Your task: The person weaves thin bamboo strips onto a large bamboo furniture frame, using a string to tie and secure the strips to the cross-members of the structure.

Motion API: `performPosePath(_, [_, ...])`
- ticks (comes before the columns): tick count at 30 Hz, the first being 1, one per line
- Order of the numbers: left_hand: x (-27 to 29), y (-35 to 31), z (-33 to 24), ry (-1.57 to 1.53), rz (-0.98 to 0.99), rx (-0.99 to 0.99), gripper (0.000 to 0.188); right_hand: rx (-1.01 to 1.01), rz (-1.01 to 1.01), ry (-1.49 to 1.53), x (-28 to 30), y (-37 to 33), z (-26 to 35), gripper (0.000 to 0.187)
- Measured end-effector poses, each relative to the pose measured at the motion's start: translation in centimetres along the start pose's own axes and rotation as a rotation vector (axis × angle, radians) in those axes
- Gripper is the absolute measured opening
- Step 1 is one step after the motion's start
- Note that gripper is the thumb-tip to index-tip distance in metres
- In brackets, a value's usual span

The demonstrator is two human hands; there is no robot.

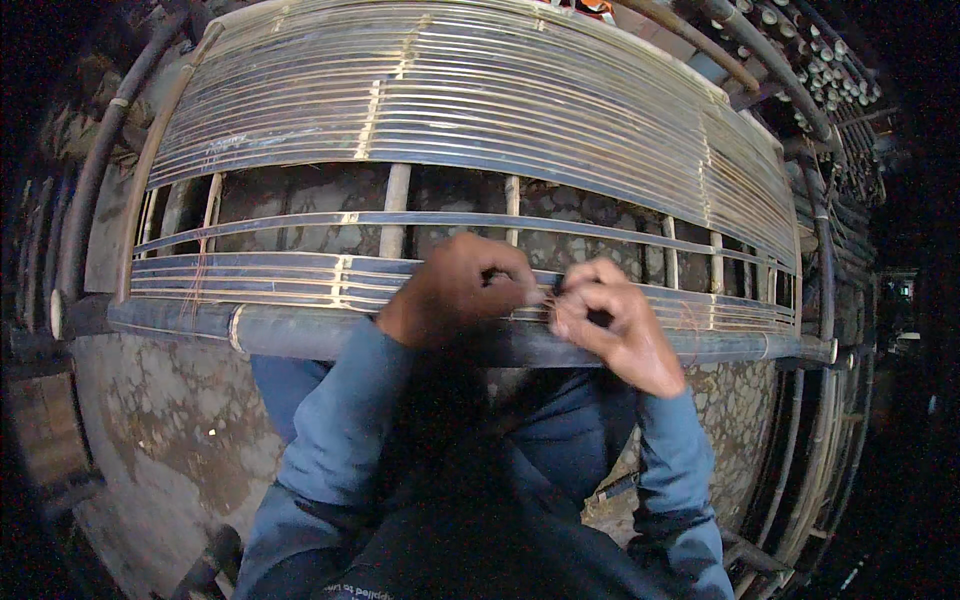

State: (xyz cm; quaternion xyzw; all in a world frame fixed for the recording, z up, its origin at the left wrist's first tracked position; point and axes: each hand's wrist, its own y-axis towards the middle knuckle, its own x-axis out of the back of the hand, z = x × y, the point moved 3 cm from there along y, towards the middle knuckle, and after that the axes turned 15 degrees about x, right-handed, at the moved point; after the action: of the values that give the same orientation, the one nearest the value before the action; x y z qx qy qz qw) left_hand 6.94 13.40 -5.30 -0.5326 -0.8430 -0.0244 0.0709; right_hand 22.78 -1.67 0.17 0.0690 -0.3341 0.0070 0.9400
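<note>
My two hands meet over the front pole of a slatted bamboo bed frame. A thin reddish cord (pixel 550 312) shows between their fingertips, at the slats just behind the thick dark bamboo pole (pixel 300 330). Thumb and finger of my left hand (pixel 468 285) pinch toward that cord, slightly blurred. My right hand (pixel 618 325) comes from the other side, its thumb and forefinger closed on the cord. Narrow bamboo slats (pixel 260 278) run left to right beneath both hands. How the cord passes around them is hidden by my fingers.
More closely set slats (pixel 500 125) cover the far part of the frame. One lone slat (pixel 560 221) crosses the gap, over bamboo crosspieces (pixel 396 205). Loose reddish strands (pixel 198 262) hang at the left. Stacked bamboo poles (pixel 825 65) lie at the back right.
</note>
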Motion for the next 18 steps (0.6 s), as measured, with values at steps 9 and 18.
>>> performPosePath(9, [2.7,0.7,0.4,-0.097,-0.192,0.084,0.018,-0.494,-0.437,-1.625,20.7,-37.5,4.5,0.033])
performPosePath(18, [2.0,0.9,0.8,-0.026,-0.264,0.057,0.015,-1.614,-0.590,-1.098,4.8,-75.0,15.3,0.061])
